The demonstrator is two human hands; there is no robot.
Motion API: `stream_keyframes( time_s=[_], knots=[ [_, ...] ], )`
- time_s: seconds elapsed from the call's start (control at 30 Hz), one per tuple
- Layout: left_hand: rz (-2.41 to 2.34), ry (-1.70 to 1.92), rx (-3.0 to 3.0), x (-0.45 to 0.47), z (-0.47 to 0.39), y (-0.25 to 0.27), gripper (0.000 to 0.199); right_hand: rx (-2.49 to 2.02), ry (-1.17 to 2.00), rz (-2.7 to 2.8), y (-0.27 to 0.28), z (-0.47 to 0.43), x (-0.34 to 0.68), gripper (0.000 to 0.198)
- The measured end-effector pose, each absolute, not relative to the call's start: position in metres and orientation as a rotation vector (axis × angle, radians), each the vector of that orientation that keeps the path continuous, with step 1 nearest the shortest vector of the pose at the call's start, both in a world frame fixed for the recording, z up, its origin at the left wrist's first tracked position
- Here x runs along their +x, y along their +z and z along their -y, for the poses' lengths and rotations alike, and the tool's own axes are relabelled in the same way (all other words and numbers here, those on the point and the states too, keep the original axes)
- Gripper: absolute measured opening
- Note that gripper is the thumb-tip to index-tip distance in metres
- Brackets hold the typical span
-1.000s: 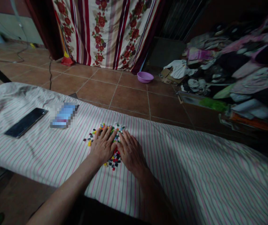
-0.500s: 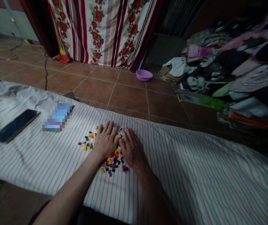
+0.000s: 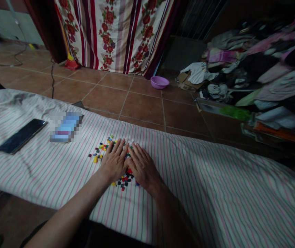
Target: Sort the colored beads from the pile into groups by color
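Small coloured pieces (image 3: 125, 180) in red, yellow, black, blue and green lie in a loose pile on a striped cloth (image 3: 189, 165). My left hand (image 3: 114, 159) rests flat over the left part of the pile, fingers stretched away from me. Beside it, my right hand (image 3: 142, 164) lies flat over the right part, with its fingers slightly spread. The two thumbs meet or nearly meet in the middle. Pieces show to the left of my left hand and below both palms; those under the hands are hidden.
A dark phone (image 3: 22, 136) and a second phone with a lit, blurred screen (image 3: 67, 127) lie to the left on the cloth. Beyond the cloth's far edge are a tiled floor (image 3: 142, 106), a purple basin (image 3: 159, 82), a floral curtain (image 3: 121, 34) and heaped clothes (image 3: 266, 65).
My hands have drawn slightly toward me over the pile, covering more of the near pieces and baring some at the far left. The camera view has shifted slightly.
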State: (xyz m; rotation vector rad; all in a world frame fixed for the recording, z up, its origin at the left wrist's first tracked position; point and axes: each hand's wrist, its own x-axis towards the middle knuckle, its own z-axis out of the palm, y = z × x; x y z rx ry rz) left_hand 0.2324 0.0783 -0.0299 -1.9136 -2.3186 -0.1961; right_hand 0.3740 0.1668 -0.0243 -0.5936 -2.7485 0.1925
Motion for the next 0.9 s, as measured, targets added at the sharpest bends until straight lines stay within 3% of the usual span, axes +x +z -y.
stream_keyframes(
  time_s=[0.9],
  knots=[
    [2.262,-0.221,-1.723,0.224,0.023,-0.037,0.058,-0.495,0.006,2.797,-0.031,-0.119,0.426,0.047]
  ],
)
